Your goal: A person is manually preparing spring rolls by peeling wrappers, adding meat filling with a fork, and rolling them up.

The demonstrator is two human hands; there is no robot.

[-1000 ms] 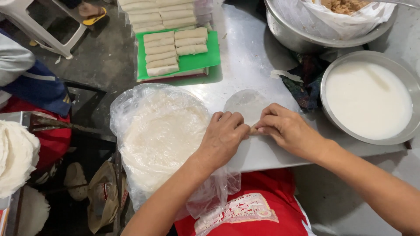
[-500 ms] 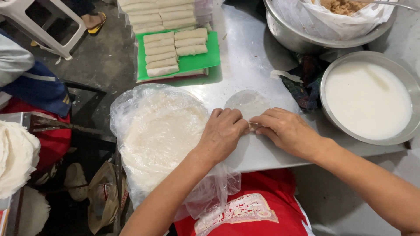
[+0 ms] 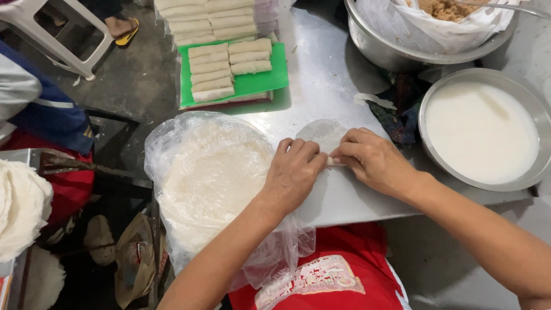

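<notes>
A thin round wrapper (image 3: 321, 133) lies on the steel table (image 3: 327, 74), its near edge folded under my fingers. My left hand (image 3: 294, 172) and my right hand (image 3: 370, 161) press side by side on that near edge, fingertips curled over the fold. What is inside the fold is hidden by the fingers. To the left of my left hand sits a stack of round wrappers (image 3: 206, 178) in a clear plastic bag.
A green board (image 3: 258, 83) with several finished pale rolls (image 3: 224, 66) lies at the back. A metal bowl of white liquid (image 3: 479, 129) stands right, a large bag-lined pot of brown filling (image 3: 436, 23) behind it. A dark cloth (image 3: 402, 109) lies between them. A white stool (image 3: 51, 34) stands far left.
Both hands have crept slightly forward over the wrapper, rolling its near edge further away from me. Nothing else has moved.
</notes>
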